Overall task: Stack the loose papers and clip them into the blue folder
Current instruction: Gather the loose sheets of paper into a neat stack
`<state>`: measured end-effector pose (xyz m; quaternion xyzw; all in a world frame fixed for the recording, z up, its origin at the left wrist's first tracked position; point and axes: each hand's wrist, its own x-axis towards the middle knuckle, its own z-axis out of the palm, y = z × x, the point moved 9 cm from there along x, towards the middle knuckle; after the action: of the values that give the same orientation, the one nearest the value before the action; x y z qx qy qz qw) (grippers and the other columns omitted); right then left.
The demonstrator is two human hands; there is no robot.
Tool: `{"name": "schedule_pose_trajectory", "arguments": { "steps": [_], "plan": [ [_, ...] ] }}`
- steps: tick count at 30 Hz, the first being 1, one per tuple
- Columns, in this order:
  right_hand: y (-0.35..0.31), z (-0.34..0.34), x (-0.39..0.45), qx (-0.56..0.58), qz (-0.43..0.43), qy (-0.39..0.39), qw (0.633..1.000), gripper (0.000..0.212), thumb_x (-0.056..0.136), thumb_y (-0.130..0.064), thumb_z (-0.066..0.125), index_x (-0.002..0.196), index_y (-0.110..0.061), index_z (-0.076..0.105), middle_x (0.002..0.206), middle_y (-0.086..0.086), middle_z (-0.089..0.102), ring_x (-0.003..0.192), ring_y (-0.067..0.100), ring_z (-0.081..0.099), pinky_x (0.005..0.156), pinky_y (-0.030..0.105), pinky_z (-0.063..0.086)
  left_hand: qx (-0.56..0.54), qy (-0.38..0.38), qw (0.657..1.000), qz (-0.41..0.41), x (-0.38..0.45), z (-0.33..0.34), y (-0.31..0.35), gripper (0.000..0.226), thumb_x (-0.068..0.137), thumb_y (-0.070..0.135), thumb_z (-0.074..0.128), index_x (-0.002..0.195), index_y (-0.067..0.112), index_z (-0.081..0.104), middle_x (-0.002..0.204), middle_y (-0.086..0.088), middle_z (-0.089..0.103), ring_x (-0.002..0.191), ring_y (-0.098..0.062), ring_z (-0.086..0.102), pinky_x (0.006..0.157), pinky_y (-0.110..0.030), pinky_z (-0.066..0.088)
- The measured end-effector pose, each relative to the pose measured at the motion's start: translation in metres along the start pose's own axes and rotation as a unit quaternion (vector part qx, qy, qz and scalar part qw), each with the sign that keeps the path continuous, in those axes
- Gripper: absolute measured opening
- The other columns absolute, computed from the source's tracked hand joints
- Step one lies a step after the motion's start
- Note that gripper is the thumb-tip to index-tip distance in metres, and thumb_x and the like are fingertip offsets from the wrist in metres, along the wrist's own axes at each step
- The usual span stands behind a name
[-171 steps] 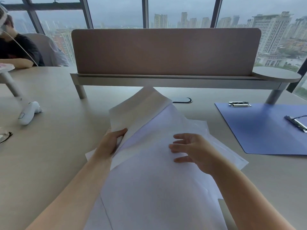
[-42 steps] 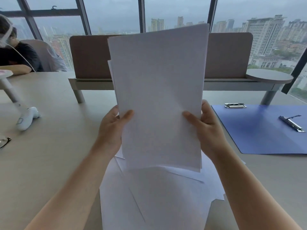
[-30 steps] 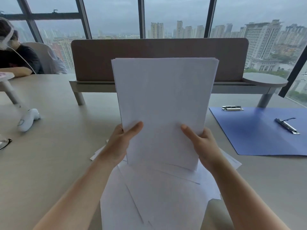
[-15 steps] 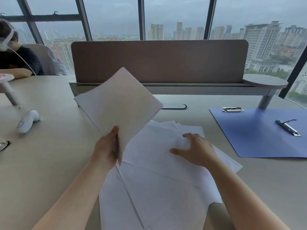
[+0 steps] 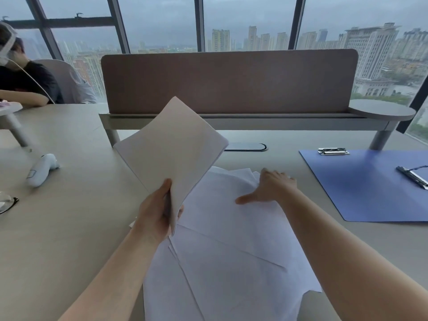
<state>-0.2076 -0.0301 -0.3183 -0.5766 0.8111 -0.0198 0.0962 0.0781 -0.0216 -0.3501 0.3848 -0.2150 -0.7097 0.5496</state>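
- While the left hand (image 5: 154,214) pinches the gathered stack (image 5: 171,154) at its lower corner, thumb on the near face and fingers behind, the stack stands tilted above the desk (image 5: 69,228), clear of the surface.
- The right hand (image 5: 271,188) lies flat and spread on the loose sheets (image 5: 231,251), fingers reaching toward their far edge; it holds nothing.
- The loose sheets lie fanned and overlapping at the near middle of the desk, running out of view at the near edge.
- The blue folder (image 5: 370,188) lies open and flat toward the right edge of the desk, well apart from the sheets. Its clip (image 5: 412,177) sits on its right part; a separate metal clip (image 5: 333,151) rests at its far left corner.
- Handling, as a judgement: the paper is light, thin and limp. A stack held by one corner sags and can fan out, so support along a long edge with both hands is preferable.
- Single sheets are slippery on the smooth desk. Sliding them together under a flat palm, then lifting at an edge, should work better than pinching from above.
- Squaring the edges by tapping on the desk is advisable before clipping; uneven edges may crease under the clip.
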Motion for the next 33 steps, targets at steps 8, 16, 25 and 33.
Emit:
{"name": "schedule_pose_trajectory", "arguments": {
  "steps": [8, 16, 25, 33],
  "plan": [
    [0.007, -0.002, 0.0, 0.113, -0.025, 0.007, 0.993, 0.067, 0.058, -0.068, 0.079, 0.102, -0.022, 0.057, 0.099, -0.004, 0.06, 0.096, 0.023, 0.055, 0.08, 0.036, 0.05, -0.022, -0.019, 0.999, 0.017, 0.001, 0.0, 0.013, 0.009, 0.095, 0.024, 0.059, 0.089, 0.018, 0.062, 0.058, 0.005, 0.06, 0.036, -0.008, 0.052, 0.038, -0.016, 0.041],
    [0.002, 0.014, -0.038, 0.105, -0.063, 0.012, 0.992, 0.053, 0.065, -0.065, 0.078, 0.076, -0.016, 0.061, 0.084, -0.003, 0.058, 0.085, 0.02, 0.055, 0.066, 0.033, 0.048, -0.029, -0.011, 1.0, 0.006, 0.0, -0.001, 0.003, 0.015, 0.097, 0.023, 0.057, 0.083, 0.019, 0.061, 0.053, 0.006, 0.058, 0.036, -0.008, 0.05, 0.039, -0.016, 0.041],
    [0.0, 0.018, -0.053, 0.062, 0.008, -0.039, 0.997, 0.102, 0.04, -0.081, 0.078, 0.121, -0.024, 0.052, 0.129, 0.003, 0.049, 0.126, 0.026, 0.043, 0.099, 0.044, 0.044, -0.008, -0.002, 1.0, 0.009, -0.008, 0.004, 0.0, 0.017, 0.098, 0.024, 0.055, 0.083, 0.02, 0.059, 0.053, 0.008, 0.06, 0.037, -0.006, 0.052, 0.039, -0.012, 0.04],
    [-0.015, 0.009, -0.053, 0.074, 0.008, -0.034, 0.997, 0.079, 0.046, -0.071, 0.084, 0.099, -0.022, 0.051, 0.102, -0.004, 0.055, 0.108, 0.022, 0.054, 0.088, 0.037, 0.044, 0.005, -0.003, 1.0, 0.013, -0.01, 0.007, -0.002, 0.015, 0.098, 0.02, 0.055, 0.085, 0.016, 0.063, 0.059, 0.007, 0.067, 0.04, -0.007, 0.057, 0.038, -0.013, 0.041]
  ]
}}
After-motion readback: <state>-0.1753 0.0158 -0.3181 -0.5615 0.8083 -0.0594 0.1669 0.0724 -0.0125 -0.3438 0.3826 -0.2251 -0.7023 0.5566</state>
